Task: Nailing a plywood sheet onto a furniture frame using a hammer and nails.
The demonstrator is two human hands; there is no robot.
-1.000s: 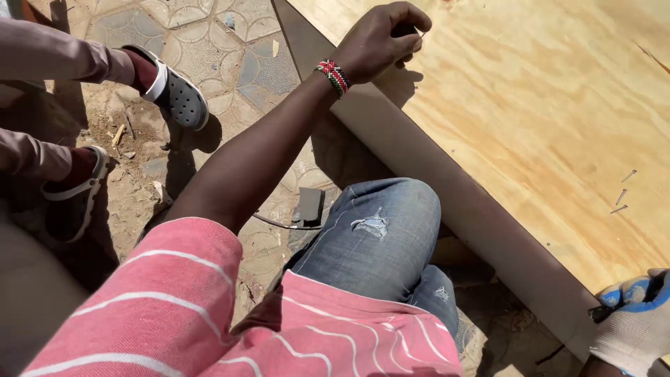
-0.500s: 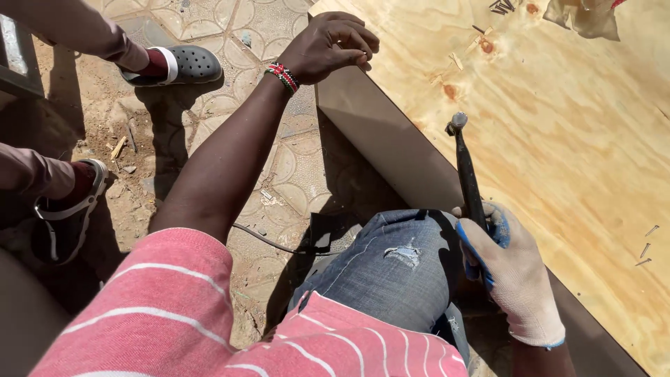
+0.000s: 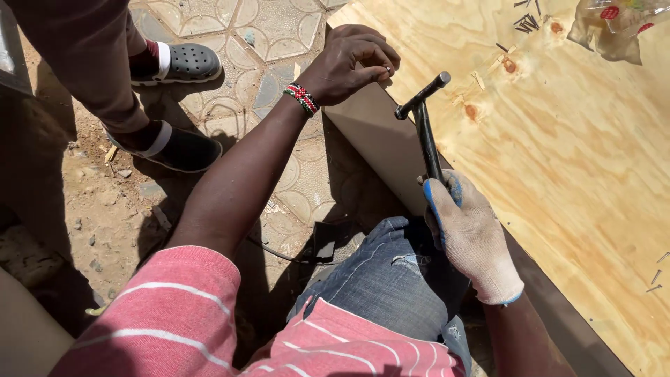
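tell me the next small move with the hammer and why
Probably a light tap. The left hand pinches what looks like a small nail at the plywood edge, fingertips close around it. The gloved right hand holds the hammer raised, its head just right of those fingers. A gentle first strike would likely seat the nail without hitting the fingers.

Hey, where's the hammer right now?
In the head view, the hammer is right of centre, gripped in the gloved right hand. Its head is raised over the plywood sheet, just right of the bare left hand.
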